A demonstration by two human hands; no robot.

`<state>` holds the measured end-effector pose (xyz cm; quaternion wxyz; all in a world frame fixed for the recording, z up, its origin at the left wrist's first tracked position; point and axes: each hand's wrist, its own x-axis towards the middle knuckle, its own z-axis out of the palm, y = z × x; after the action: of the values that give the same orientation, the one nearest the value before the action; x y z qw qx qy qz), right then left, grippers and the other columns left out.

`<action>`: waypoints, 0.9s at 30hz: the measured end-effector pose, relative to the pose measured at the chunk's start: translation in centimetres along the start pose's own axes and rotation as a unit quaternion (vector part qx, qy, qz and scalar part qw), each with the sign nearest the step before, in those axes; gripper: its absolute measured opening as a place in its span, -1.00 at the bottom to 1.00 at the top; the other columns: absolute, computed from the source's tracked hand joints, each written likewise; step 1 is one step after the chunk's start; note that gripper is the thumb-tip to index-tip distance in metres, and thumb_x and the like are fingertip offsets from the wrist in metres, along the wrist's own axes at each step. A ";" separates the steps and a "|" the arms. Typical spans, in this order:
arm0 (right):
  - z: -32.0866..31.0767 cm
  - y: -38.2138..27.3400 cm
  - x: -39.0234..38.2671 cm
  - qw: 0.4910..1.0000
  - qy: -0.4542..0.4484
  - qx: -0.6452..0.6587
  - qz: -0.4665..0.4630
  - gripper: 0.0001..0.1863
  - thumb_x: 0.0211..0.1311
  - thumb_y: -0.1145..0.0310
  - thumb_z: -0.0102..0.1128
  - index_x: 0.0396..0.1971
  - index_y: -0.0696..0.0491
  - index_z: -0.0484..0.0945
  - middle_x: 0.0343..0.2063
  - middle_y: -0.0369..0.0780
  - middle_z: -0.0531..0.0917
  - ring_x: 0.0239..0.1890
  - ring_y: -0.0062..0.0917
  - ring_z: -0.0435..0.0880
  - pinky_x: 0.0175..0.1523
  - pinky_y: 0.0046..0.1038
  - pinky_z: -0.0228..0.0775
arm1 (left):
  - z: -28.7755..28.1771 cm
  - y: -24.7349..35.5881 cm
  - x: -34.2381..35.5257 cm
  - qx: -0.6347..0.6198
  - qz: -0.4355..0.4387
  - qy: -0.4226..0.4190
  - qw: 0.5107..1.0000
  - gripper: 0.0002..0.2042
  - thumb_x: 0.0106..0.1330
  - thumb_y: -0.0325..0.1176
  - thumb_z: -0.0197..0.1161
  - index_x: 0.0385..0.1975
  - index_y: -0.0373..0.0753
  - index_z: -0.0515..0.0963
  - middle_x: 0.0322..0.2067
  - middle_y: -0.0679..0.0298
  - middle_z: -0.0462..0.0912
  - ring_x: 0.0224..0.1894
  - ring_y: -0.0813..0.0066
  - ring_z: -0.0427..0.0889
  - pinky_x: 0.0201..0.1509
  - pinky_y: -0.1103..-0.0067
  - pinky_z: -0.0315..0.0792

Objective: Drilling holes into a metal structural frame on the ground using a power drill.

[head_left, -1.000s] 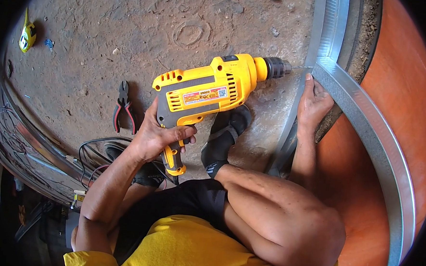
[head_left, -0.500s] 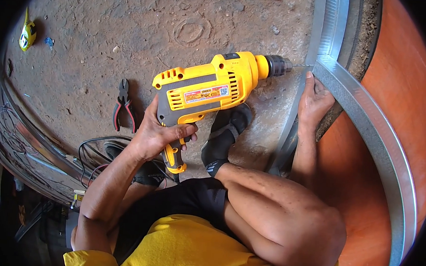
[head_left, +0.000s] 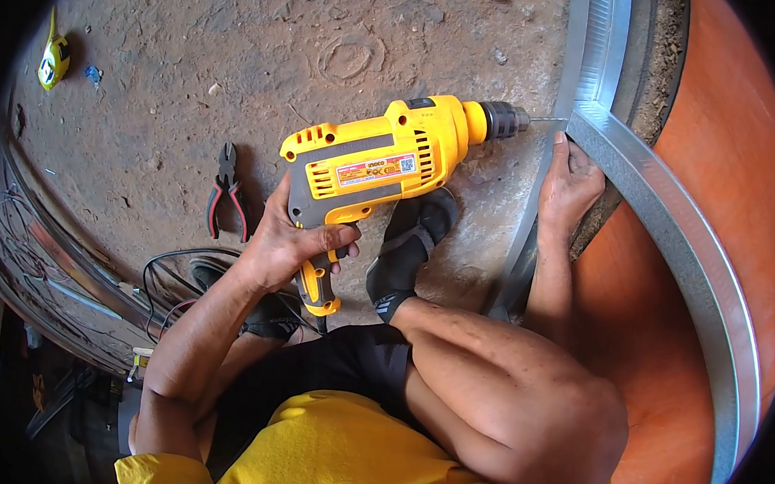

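1. Left hand (head_left: 282, 247): my fingers and thumb close around the handle of the yellow drill (head_left: 365, 166), which I hold level above the dirt ground (head_left: 265, 69), chuck toward my right.
2. Right hand (head_left: 572, 192): my fingers curl at the metal corner, fingertip just below the bit; I cannot tell whether they pinch the metal.
3. Workpiece: 2 metal channels meet at my right, the curved-looking channel (head_left: 670, 200) and the ribbed channel (head_left: 597, 47).
4. Progress: the drill bit (head_left: 547, 119) is lined up at the joint, its tip at or very near the metal. I see no finished hole there; by my judgement the drilling at this spot remains undone or barely begun.
5. Nearby: pliers (head_left: 226, 177) and a tape measure (head_left: 53, 62) lie on the ground, out of my grip.
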<state>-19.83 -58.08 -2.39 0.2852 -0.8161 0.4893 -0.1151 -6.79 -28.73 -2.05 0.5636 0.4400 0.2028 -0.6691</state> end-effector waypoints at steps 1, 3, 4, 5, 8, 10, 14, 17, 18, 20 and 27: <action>1.1 0.2 -0.4 1.000 -0.007 0.021 0.000 -0.82 0.20 0.52 0.17 -0.45 0.38 0.57 -0.56 -0.21 0.64 -0.48 -0.67 0.54 -0.31 -0.59 0.38 | -0.4 -0.3 -0.3 0.000 -0.005 0.017 1.000 -0.39 0.09 -0.55 0.35 0.10 -0.19 0.16 -0.30 0.17 0.60 -0.41 0.41 0.66 -0.51 0.59 0.56; 3.3 1.3 -1.3 0.998 -0.010 0.069 0.003 -0.84 0.19 0.54 0.18 -0.47 0.37 0.56 -0.58 -0.22 0.62 -0.50 -0.69 0.52 -0.33 -0.60 0.37 | -1.0 -0.7 -0.8 0.007 -0.009 0.050 0.999 -0.39 0.08 -0.55 0.36 0.10 -0.19 0.17 -0.29 0.17 0.60 -0.41 0.41 0.66 -0.51 0.60 0.56; 3.0 1.1 -1.3 0.996 0.012 0.091 -0.005 -0.85 0.18 0.56 0.18 -0.49 0.36 0.55 -0.59 -0.23 0.61 -0.52 -0.70 0.50 -0.35 -0.61 0.36 | -0.9 -0.5 -0.8 0.010 -0.011 0.045 0.999 -0.40 0.08 -0.55 0.36 0.09 -0.20 0.17 -0.29 0.17 0.59 -0.41 0.42 0.66 -0.52 0.60 0.56; 2.8 0.9 -1.2 0.996 0.015 0.086 -0.007 -0.85 0.18 0.56 0.18 -0.49 0.36 0.55 -0.59 -0.23 0.61 -0.52 -0.70 0.50 -0.35 -0.61 0.36 | -0.8 -0.3 -0.8 0.008 -0.010 0.039 0.999 -0.40 0.08 -0.55 0.36 0.09 -0.20 0.17 -0.29 0.17 0.59 -0.41 0.42 0.66 -0.52 0.60 0.56; 2.0 0.9 -1.0 0.998 0.013 0.065 -0.010 -0.87 0.17 0.57 0.18 -0.48 0.36 0.54 -0.59 -0.25 0.59 -0.52 -0.71 0.48 -0.38 -0.62 0.34 | -0.4 0.2 -0.8 0.008 0.000 0.030 1.000 -0.41 0.08 -0.55 0.36 0.08 -0.20 0.18 -0.29 0.17 0.60 -0.42 0.42 0.66 -0.52 0.60 0.55; 1.9 1.1 -1.0 0.996 0.023 0.088 -0.009 -0.86 0.18 0.57 0.17 -0.48 0.36 0.53 -0.58 -0.27 0.58 -0.52 -0.72 0.48 -0.40 -0.63 0.32 | -0.4 0.1 -0.7 0.012 0.006 0.027 1.000 -0.42 0.08 -0.55 0.35 0.07 -0.20 0.19 -0.29 0.16 0.60 -0.42 0.42 0.66 -0.51 0.60 0.55; 2.8 1.5 -1.1 0.996 0.008 0.082 -0.018 -0.86 0.18 0.58 0.16 -0.49 0.37 0.51 -0.59 -0.26 0.57 -0.52 -0.72 0.47 -0.41 -0.63 0.31 | -0.6 -0.6 -0.9 -0.004 -0.007 0.041 0.999 -0.42 0.08 -0.56 0.35 0.07 -0.21 0.19 -0.30 0.16 0.59 -0.43 0.43 0.66 -0.52 0.60 0.55; 2.7 1.1 -0.9 0.996 0.008 0.091 -0.017 -0.87 0.20 0.59 0.14 -0.46 0.38 0.50 -0.56 -0.23 0.58 -0.49 -0.69 0.50 -0.37 -0.62 0.34 | -0.6 -0.7 -0.9 -0.023 -0.009 0.034 0.999 -0.42 0.09 -0.57 0.34 0.08 -0.21 0.18 -0.30 0.16 0.59 -0.43 0.43 0.66 -0.52 0.61 0.55; 1.5 0.4 -0.5 0.995 0.033 0.085 -0.031 -0.88 0.20 0.60 0.13 -0.44 0.39 0.50 -0.53 -0.21 0.60 -0.46 -0.67 0.53 -0.34 -0.61 0.37 | -0.4 -0.4 -0.4 -0.006 0.005 0.013 1.000 -0.41 0.08 -0.57 0.33 0.08 -0.21 0.17 -0.30 0.15 0.60 -0.43 0.42 0.66 -0.51 0.60 0.55; 2.1 0.8 -0.6 0.994 0.036 0.101 -0.030 -0.88 0.21 0.60 0.12 -0.41 0.39 0.49 -0.50 -0.19 0.61 -0.44 -0.65 0.55 -0.31 -0.60 0.39 | -0.6 -0.6 -0.3 0.015 0.013 0.026 0.999 -0.41 0.08 -0.57 0.33 0.09 -0.21 0.17 -0.30 0.15 0.60 -0.43 0.41 0.66 -0.51 0.59 0.55; 2.4 1.1 -1.1 0.995 0.002 0.103 -0.018 -0.87 0.21 0.60 0.11 -0.34 0.40 0.49 -0.43 -0.14 0.64 -0.39 -0.62 0.59 -0.24 -0.59 0.42 | -0.7 -1.1 -0.6 -0.017 -0.022 0.039 0.999 -0.39 0.08 -0.59 0.33 0.11 -0.18 0.16 -0.28 0.15 0.60 -0.40 0.40 0.66 -0.51 0.59 0.56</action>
<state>-20.06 -56.66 -4.90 0.3643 -0.7909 0.4609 -0.1715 -7.54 -27.54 -2.16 0.5480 0.4514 0.2451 -0.6601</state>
